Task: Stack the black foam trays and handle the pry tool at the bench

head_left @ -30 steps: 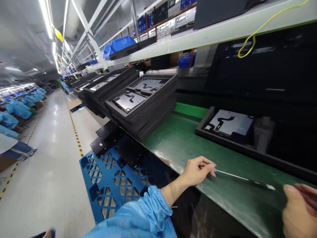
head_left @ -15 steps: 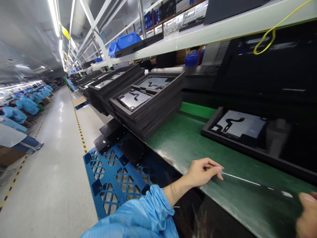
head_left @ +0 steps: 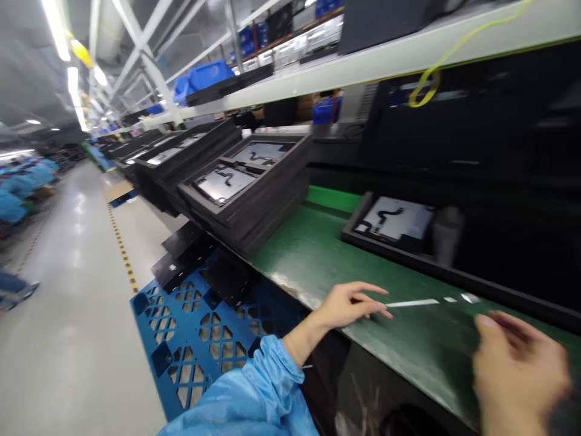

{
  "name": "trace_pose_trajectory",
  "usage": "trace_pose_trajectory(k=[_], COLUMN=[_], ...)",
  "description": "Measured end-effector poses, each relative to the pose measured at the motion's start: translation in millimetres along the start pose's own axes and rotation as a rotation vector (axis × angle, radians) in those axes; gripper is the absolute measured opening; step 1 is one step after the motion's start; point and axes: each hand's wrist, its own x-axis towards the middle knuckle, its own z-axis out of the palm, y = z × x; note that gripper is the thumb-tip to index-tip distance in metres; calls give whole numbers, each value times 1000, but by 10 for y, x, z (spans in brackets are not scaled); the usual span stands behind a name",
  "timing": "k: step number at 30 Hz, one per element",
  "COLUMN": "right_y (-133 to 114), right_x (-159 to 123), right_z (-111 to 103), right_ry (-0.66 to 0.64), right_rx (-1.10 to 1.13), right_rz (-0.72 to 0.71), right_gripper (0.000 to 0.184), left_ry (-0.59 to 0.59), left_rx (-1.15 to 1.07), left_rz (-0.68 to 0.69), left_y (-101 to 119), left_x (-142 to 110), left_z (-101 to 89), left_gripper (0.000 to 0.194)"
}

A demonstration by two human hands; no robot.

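My left hand (head_left: 349, 306) reaches over the green work surface and pinches the near end of a thin, flat white strip (head_left: 413, 303), its other fingers stretched out. Dark patches break up the strip towards its far end, where a small whitish tip (head_left: 470, 298) shows. My right hand (head_left: 520, 369) is just beyond that tip, fingers curled and smeared by motion; I cannot make out whether it holds anything. Behind the strip lies a black foam tray (head_left: 356, 233) with a flat silver panel (head_left: 403, 219) bearing a black ribbon cable.
Stacked black foam trays (head_left: 267, 206) with similar panels stand to the left. A blue plastic pallet (head_left: 181, 357) with dark flat boxes (head_left: 186, 239) is on the floor. A white shelf edge (head_left: 385, 57) with a dangling yellow cord (head_left: 426, 91) runs overhead.
The view has turned right. My right hand has come further into sight, close to the strip's far end. My left fingers have straightened, and the strip now looks wider.
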Motion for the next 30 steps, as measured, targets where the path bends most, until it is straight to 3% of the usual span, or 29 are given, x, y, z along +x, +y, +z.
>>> trace_pose_trajectory(k=[2,6,12,15,18,22,27,30], right_y=[-92,-171,-257,-324,-341,-308,-261,-255], right_x=[-55,-79,-367,-626,-729,-584,-430,-491], right_z=[-12,-21,-23,-17,-58,-185,-319,-333], right_ry=[-17,-152,-480,-625,-735,-706,-531,-465], right_rx=[-13,-25,-287,-268,-22,119,331,303], right_rz=[-83,-91,-343,-250,-19,120,248,210], right_gripper=[49,55,40,39,42,44,39,36], left_ry=[20,39,-53,-148,-253,-242,18,157], left_rx=[25,117,302,373,327,243,234,206], left_rz=[-16,-18,43,54,7,-34,66,90], left_y=[41,79,-1,22,61,64,20,13], left_x=[-12,10,12,-20,-28,-12,-5,-50], left_z=[14,11,29,33,23,25,55,58], left_gripper=[76,71,57,48,43,43,42,48])
